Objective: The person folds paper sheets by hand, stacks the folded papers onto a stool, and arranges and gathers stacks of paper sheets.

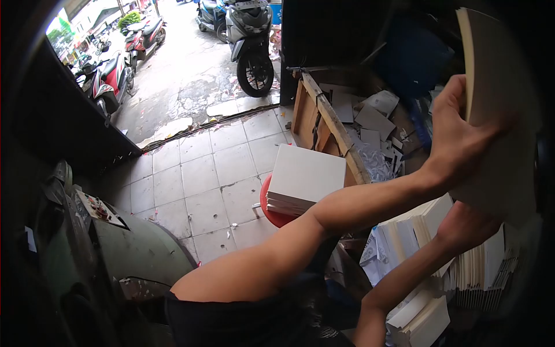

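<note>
My left hand [457,136] is closed on the upper edge of a book block [500,63], a thick stack of pale pages without a visible printed cover. The block stands upright at the right of the view. Lower down, my right hand [468,225] grips its bottom part, the fingers partly hidden behind it. Beneath my hands are rows of similar book blocks [425,222], standing on edge, and another group of them [480,263] beside those. A smaller pile of blocks [425,324] lies at the bottom.
A stack of pale book blocks [309,170] rests on a red stool [266,199]. Behind it, a wooden barrier [329,118] fences in paper scraps [376,118]. A green machine [133,231] stands at left. Motorbikes [254,52] are parked outside the doorway.
</note>
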`<state>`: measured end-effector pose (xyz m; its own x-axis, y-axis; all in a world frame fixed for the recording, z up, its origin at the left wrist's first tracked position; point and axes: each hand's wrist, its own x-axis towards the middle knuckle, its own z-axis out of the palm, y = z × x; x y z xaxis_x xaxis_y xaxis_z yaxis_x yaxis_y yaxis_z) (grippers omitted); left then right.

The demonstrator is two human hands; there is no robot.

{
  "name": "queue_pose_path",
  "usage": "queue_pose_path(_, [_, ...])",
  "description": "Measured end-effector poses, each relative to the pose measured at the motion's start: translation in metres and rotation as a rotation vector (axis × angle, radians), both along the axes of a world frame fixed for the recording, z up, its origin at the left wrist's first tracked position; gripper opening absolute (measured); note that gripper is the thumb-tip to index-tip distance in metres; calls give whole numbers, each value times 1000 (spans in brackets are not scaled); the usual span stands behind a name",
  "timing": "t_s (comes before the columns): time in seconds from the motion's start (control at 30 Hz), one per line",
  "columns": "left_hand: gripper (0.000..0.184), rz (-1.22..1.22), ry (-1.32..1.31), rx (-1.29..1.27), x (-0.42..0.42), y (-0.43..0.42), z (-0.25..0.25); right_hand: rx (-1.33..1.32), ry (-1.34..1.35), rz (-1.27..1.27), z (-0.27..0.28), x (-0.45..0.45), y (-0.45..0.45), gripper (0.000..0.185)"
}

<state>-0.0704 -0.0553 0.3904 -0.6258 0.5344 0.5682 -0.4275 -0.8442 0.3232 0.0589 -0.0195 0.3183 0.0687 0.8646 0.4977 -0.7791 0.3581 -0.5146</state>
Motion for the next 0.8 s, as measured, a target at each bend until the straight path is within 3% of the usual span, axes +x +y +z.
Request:
queue_pose_path(0.1, [53,50,-64,-48,-28,-7,-14,1,-151,-66,-23,-31,20,51])
queue_pose_path(0.2, [53,212,105,-112,-78,-24,-52,-67,-272,-56,-25,-62,11,54])
queue_pose_path(0.27, [95,-23,200,-269,-128,-68,-70,-178,-353,196,-40,-58,18,53])
queue_pose_path(0.33, [106,-91,358,-610,-173,-84,-91,-283,-461,416,-65,-56,24,52])
queue_pose_path(0.37, [107,-244,513,-668,-198,-84,-112,-324,-526,517,-78,-60,27,51])
queue_pose_path(0.43, [92,-338,543,-884,-214,-90,-150,-297,-720,540,-109,-72,26,51])
queue_pose_path(0.47, [79,-112,406,-955,-210,-95,-179,-339,-769,573,-126,-80,28,50])
queue_pose_path(0.53, [65,-205,488,-1319,-211,-116,-193,-451,-837,676,-158,-89,34,49])
queue_pose_path(0.63, [52,-174,315,-1348,-209,-139,-230,-340,-1075,730,-165,-103,32,60])
queue_pose_path(0.8, [57,-5,326,-1479,-198,-163,-255,-249,-1065,727,-216,-133,35,55])
